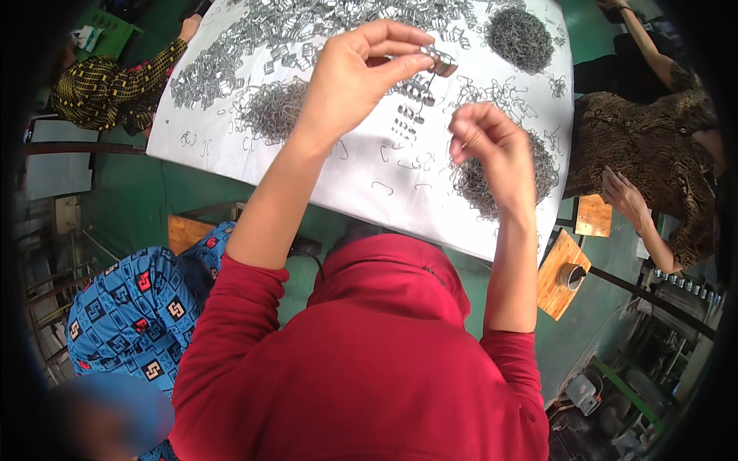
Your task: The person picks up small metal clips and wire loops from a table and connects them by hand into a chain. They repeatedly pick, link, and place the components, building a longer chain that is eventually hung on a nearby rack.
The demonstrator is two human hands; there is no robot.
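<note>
My left hand [357, 81] is raised over the table, thumb and fingers pinching the top of a hanging string of small shiny metal clips [416, 94]. The string dangles toward the paper, its lower clips smaller in view and blurred. To its right, my right hand [496, 146] is curled with thumb and fingertips together. Whatever it pinches, if anything, is too small to make out. Below that hand lies a heap of thin bent wire hooks [480, 188], partly covered by the hand and wrist. A similar wire heap [270, 111] sits beside my left forearm.
White paper [323, 188] covers the table. Many loose metal clips [265, 38] spread across its far side, with another wire heap [520, 40] at far right. People sit around the table. A wooden stool [563, 269] with a round container stands at right.
</note>
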